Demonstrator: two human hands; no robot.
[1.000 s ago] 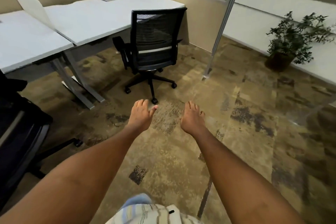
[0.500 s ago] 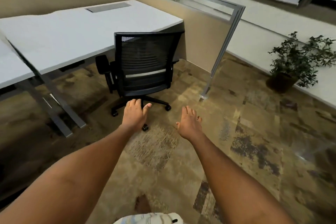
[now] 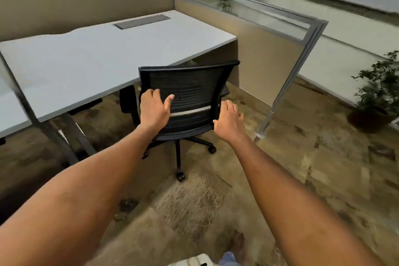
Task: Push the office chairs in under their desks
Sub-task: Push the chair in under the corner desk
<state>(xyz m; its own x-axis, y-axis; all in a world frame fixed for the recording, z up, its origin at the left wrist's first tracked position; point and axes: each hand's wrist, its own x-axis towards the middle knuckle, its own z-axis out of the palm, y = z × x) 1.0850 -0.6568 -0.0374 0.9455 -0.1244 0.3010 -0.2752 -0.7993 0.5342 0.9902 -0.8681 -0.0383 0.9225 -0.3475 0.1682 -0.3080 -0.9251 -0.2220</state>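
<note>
- While your left hand (image 3: 153, 107) and right hand (image 3: 228, 121) reach spread wide, holding nothing, the office chair (image 3: 190, 86) stands at your fingertips, backrest just ahead of your palms.
- Set both palms flat on its side edges.
- Push evenly toward the desk (image 3: 108, 54) just beyond, keeping it straight.

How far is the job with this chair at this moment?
Done: nothing that shows; the black chair stands out from the white desk, its wheels on open carpet. In hand: the left hand and right hand are at the two sides of its backrest. Remaining: rolling it in under the desk.
</note>
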